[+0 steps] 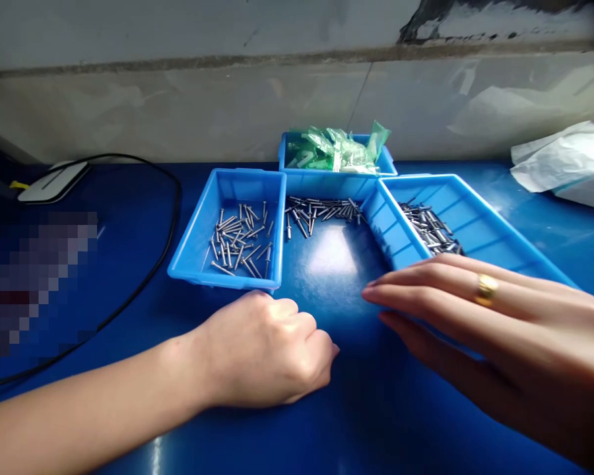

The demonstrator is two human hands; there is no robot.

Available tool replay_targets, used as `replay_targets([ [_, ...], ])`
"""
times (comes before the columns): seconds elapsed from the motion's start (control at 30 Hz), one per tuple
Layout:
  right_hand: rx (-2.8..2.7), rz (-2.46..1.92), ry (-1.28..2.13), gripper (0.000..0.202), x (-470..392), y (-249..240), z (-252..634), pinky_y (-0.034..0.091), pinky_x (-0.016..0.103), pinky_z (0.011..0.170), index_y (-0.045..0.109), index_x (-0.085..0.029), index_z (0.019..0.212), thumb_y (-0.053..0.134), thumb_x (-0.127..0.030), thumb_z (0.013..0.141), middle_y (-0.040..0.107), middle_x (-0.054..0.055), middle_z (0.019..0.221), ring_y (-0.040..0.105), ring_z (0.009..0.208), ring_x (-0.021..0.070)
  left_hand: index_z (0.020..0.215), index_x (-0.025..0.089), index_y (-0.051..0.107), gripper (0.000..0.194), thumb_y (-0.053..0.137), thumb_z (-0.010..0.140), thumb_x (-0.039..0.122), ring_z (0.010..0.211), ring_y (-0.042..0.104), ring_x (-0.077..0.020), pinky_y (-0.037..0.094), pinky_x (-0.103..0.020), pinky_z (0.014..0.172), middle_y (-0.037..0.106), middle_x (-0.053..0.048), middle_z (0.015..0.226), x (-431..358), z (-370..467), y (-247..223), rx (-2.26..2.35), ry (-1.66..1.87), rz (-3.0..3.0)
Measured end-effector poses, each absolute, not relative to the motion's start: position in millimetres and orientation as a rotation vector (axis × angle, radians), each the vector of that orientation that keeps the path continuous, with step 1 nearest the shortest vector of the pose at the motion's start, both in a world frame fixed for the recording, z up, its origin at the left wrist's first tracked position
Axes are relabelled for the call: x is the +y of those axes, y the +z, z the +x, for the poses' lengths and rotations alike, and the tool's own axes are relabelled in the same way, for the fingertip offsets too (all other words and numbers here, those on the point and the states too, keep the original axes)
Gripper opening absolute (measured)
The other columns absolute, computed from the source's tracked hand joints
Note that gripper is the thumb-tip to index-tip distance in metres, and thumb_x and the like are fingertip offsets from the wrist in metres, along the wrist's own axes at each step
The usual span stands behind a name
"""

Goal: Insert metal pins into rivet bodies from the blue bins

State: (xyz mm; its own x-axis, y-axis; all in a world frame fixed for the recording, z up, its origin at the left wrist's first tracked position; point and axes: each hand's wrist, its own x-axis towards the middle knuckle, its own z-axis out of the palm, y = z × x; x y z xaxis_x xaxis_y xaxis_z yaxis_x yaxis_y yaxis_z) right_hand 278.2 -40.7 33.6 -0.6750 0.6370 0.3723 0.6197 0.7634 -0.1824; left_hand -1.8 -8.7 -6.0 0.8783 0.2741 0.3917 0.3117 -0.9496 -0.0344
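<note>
My left hand (272, 349) is closed in a fist on the blue table, just in front of the left blue bin (183, 267). Its curled fingers hide whatever may be inside. Silver screws (235, 241) lie loose in that bin. My right hand (485, 323) hovers at the right with its fingers stretched out, a gold-coloured ring on one of them. Nothing shows between those fingers. Behind it, partly covered, stands the right blue bin (505, 231) with pop rivets (430, 227) in it. More rivets (321, 210) are scattered on the table between the two bins.
At the back, a third blue bin (327, 181) holds green plastic packets (344, 148). A black cable (165, 247) curves across the left side from a white flat device (54, 181). Crumpled white plastic (564, 155) lies at the far right. A wall closes off the table's rear.
</note>
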Motion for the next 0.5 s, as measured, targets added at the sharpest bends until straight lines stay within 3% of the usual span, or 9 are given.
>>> replay_targets([
  [0.1,-2.745,-0.778,-0.240,0.032,-13.6,37.0,267.2,0.061,0.041,0.068,0.076,-0.024,0.102,0.052,-0.002,0.103,0.087,0.012,0.109,0.080,0.088,0.0294,0.069,0.024,0.059,0.040,0.063,0.106,0.010,0.050,0.061,-0.0176,0.038,-0.037,0.046,0.064,0.003,0.060,-8.4,-1.9,-6.1,-0.457,-0.607,-2.940],
  [0.2,-2.927,-0.764,-0.444,0.019,15.7,35.3,252.3,0.063,0.041,0.071,0.081,-0.017,0.111,0.070,-0.007,0.099,0.089,0.017,0.118,0.084,0.095,0.0323,0.069,0.023,0.065,0.037,0.064,0.103,0.007,0.050,0.063,-0.0183,0.040,-0.039,0.046,0.066,0.002,0.060,-7.4,-1.4,-5.8,-0.457,-0.621,-2.952],
  [0.3,-3.020,-0.743,-0.476,0.021,38.4,29.8,238.9,0.067,0.044,0.079,0.083,-0.008,0.121,0.074,-0.010,0.103,0.087,0.024,0.126,0.085,0.102,0.0350,0.070,0.023,0.065,0.036,0.065,0.102,0.007,0.051,0.064,-0.0184,0.042,-0.038,0.046,0.068,0.003,0.062,-6.3,-0.7,-6.6,-0.451,-0.619,-2.969],
  [0.5,-3.127,-0.636,-0.507,0.018,42.7,23.5,230.8,0.069,0.043,0.082,0.086,-0.019,0.091,0.074,-0.008,0.100,0.089,0.016,0.110,0.086,0.100,0.0330,0.069,0.023,0.065,0.034,0.068,0.099,0.008,0.051,0.065,-0.0178,0.041,-0.038,0.046,0.068,0.003,0.060,-7.4,-0.9,-7.4,-0.447,-0.657,-2.963],
])
